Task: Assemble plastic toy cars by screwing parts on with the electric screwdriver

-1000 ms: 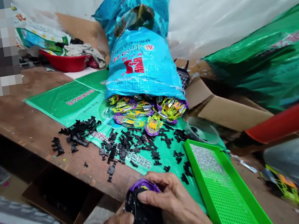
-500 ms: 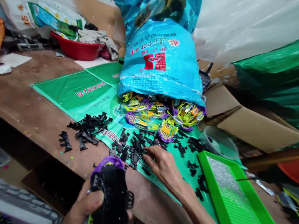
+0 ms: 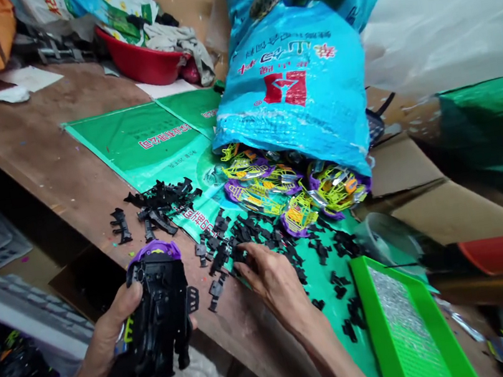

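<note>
Left fingers [image 3: 131,296] grip a chassis [image 3: 163,315], right fingers [image 3: 256,256] at black parts [image 3: 253,230].

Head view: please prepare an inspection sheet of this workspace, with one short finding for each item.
Surface: brown tabletop, partly under a green sheet.
Job's things: black-and-purple unit, in hand; small black parts, scattered.
Clutter: red basin with cloth; green tray holding silvery pieces.
Hands: left hand grips the unit; right hand at the small black parts, grasp unclear.
Cables: nothing seen.
Surroundings: blue sack, yellow-and-purple pieces at its mouth; open cardboard box beside it.
</note>
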A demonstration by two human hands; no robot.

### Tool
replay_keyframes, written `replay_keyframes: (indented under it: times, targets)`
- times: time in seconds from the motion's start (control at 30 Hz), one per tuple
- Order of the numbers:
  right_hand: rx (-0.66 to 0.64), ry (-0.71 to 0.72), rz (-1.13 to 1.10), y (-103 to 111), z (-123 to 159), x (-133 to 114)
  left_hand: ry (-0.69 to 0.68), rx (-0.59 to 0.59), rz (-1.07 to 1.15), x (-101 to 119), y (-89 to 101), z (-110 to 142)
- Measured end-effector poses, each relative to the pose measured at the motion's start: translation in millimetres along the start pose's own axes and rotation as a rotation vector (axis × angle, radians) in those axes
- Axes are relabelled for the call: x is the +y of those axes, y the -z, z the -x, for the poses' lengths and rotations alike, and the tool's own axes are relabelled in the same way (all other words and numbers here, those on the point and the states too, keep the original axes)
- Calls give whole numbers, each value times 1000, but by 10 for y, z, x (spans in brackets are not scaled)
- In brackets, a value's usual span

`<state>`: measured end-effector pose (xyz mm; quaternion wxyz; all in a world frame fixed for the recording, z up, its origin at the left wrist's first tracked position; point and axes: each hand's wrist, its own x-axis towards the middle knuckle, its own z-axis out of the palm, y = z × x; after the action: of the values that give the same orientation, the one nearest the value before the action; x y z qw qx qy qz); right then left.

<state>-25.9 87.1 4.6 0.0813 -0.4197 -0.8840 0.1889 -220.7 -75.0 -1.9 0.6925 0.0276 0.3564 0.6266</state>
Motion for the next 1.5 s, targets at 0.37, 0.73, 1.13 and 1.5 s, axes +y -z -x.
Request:
replay_keyframes:
  times: [0.37,0.73,1.13,1.5]
  targets:
    - [-28,-33,-67,81,-111,44,124,-154,199,-197,221,-162]
    - [35,-44,-182,179,135,137,170,-384,144,-372,206,-283]
    - [55,89,-75,190,44,163,161,-367,230,-431,224,-300]
    - [34,316,-48,-198,-941,-496,83,-312,237,-326,310,-215]
